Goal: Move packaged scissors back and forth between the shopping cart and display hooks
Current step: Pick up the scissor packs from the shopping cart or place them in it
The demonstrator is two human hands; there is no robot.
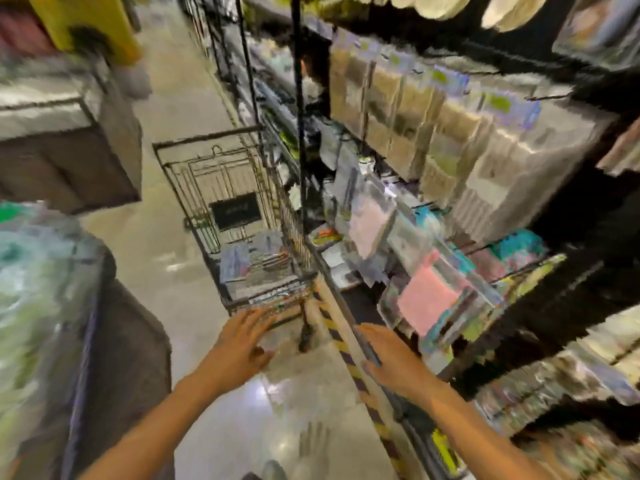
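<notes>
Reaching forward, both hands are spread and hold nothing: left hand (242, 344) by the cart's (194, 216) near rim, right hand (391, 358) beside the shelf edge (349, 327). Blurred packages (252, 265) lie in the cart beyond them.

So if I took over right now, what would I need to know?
Left hand: fingers straight, holding nothing, reaching toward the near end of the shopping cart.
Right hand: open and empty, near the edge of the display rack.
Flat packages lie in the cart's basket; the picture is too blurry to confirm they are scissors.
More packets hang on the rack.
Done: unclear. Next: probably pick a package from the cart and hang it.
</notes>
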